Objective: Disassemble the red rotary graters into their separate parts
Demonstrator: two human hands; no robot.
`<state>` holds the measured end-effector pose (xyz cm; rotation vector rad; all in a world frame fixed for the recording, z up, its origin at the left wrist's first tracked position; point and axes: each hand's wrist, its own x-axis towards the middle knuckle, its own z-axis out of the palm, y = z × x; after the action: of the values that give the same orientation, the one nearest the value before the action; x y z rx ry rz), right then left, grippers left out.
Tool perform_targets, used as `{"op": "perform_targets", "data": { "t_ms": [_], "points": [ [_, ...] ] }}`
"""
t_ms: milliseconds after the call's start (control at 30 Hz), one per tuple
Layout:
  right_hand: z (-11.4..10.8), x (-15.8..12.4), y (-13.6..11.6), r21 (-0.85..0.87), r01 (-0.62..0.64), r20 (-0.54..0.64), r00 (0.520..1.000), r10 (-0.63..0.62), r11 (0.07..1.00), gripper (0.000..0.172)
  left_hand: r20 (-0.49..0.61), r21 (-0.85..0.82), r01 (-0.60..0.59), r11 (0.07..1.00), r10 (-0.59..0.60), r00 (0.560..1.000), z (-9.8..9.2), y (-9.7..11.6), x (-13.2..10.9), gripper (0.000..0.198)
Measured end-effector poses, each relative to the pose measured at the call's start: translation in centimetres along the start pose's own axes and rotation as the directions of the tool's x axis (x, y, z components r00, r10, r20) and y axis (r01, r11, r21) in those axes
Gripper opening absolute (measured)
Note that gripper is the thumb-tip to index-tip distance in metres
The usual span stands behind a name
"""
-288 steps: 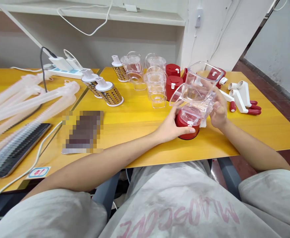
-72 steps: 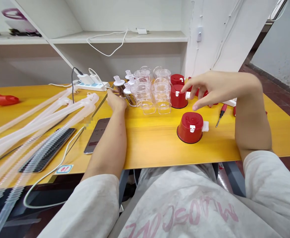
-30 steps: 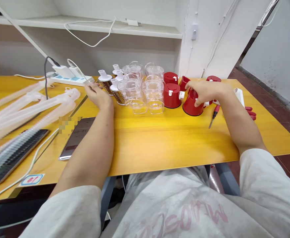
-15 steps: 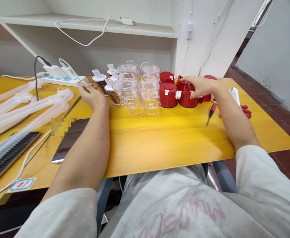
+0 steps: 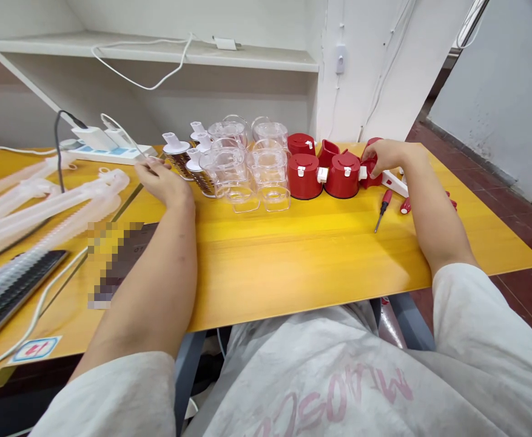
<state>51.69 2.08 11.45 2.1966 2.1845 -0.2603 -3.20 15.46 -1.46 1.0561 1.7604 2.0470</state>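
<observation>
My left hand (image 5: pixel 164 182) rests at the left of the row with loosely stretched fingers and nothing visible in it. Just right of it stand several metal grater drums (image 5: pixel 202 179) with white tops. Several clear plastic housings (image 5: pixel 229 159) are grouped in the middle. Red round bases (image 5: pixel 305 177) with white tabs stand further right, and a red chute-like piece (image 5: pixel 329 152) sits behind them. At the row's right end, my right hand (image 5: pixel 389 156) has its thumb and fingers curled around a red plastic part (image 5: pixel 371 170), partly hidden by the fingers.
A screwdriver (image 5: pixel 383 211) lies in front of the right hand, near a white handle-like piece (image 5: pixel 395 183) and red-ended parts. At left are a power strip (image 5: pixel 111 152), long translucent plastic strips (image 5: pixel 42 212), a cable and a phone (image 5: pixel 127 258). A shelf (image 5: pixel 256 57) runs behind.
My right hand has moved right, from the red base to the red part at the row's end. My left hand has stayed beside the grater drums. The view has shifted slightly.
</observation>
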Motion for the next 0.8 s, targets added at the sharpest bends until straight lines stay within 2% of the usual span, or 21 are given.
{"op": "perform_targets", "data": {
  "t_ms": [67,167,500,600,700,800],
  "points": [
    [0.4,0.5,-0.1,-0.035,-0.009,0.006,1.000,0.009,0.999,0.058,0.003,0.001,0.000,1.000,0.000,1.000,0.0,-0.1,0.1,0.033],
    [0.7,0.7,-0.1,-0.060,0.009,-0.026,1.000,-0.011,0.998,0.052,0.010,0.003,0.003,1.000,-0.003,1.000,0.1,-0.1,0.2,0.032],
    [2.2,2.1,1.3,0.029,0.081,-0.157,0.985,-0.075,0.996,0.062,0.021,-0.003,0.019,1.000,-0.019,1.000,0.0,0.2,-0.2,0.031],
    [2.4,2.1,1.5,0.049,0.076,-0.179,0.982,-0.066,0.996,0.065,0.003,0.003,0.029,1.000,-0.029,1.000,0.1,0.0,0.1,0.031],
    [2.5,2.0,1.6,0.063,0.059,-0.209,0.977,-0.044,0.996,0.067,-0.037,0.014,0.054,0.998,-0.054,0.998,0.1,-0.5,0.6,0.021],
    [2.5,1.9,1.5,0.081,0.046,-0.216,0.976,-0.027,0.996,0.064,-0.066,0.020,0.087,0.996,-0.085,0.994,0.2,-0.9,1.1,0.038]
  ]
}}
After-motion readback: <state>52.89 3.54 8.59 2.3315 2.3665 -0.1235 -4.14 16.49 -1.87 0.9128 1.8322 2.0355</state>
